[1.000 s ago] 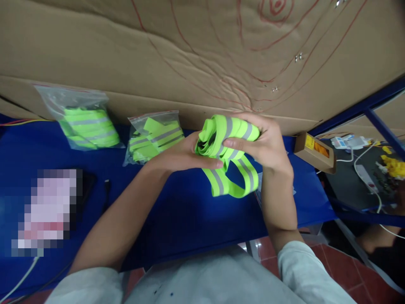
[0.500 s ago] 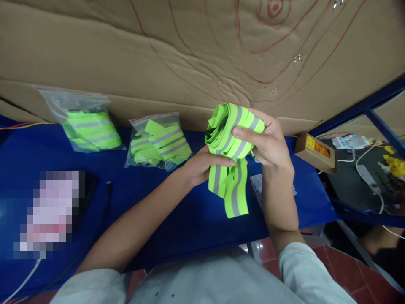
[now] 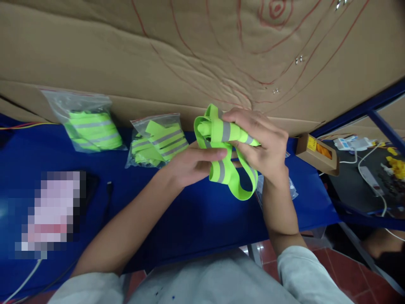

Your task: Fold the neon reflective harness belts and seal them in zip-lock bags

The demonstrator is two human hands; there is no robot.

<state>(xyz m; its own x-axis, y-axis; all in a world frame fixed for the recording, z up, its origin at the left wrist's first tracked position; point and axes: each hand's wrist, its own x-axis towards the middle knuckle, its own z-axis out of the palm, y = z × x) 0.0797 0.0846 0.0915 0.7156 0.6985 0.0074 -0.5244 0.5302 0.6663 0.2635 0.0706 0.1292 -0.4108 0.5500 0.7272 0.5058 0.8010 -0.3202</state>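
Note:
Both my hands hold a bundle of neon-green reflective strap (image 3: 221, 135) with grey stripes above the blue table (image 3: 196, 215). My right hand (image 3: 262, 145) wraps its fingers over the folded top of the bundle. My left hand (image 3: 190, 164) pinches the strap from the left, thumb and fingers closed on it. A loose loop of the strap hangs below the hands, just over the table.
Two clear zip bags of the same green straps lie at the back: one at the far left (image 3: 87, 126), one nearer the hands (image 3: 158, 141). A cardboard sheet (image 3: 202, 55) stands behind. A small brown box (image 3: 318, 153) sits at the right; another plastic bag (image 3: 292, 192) lies under my right wrist. A blurred patch (image 3: 50, 211) is at the left.
The hanging ends of the strap have been drawn up into a shorter loop. My right hand has turned over the top of the bundle and my left hand has shifted its grip.

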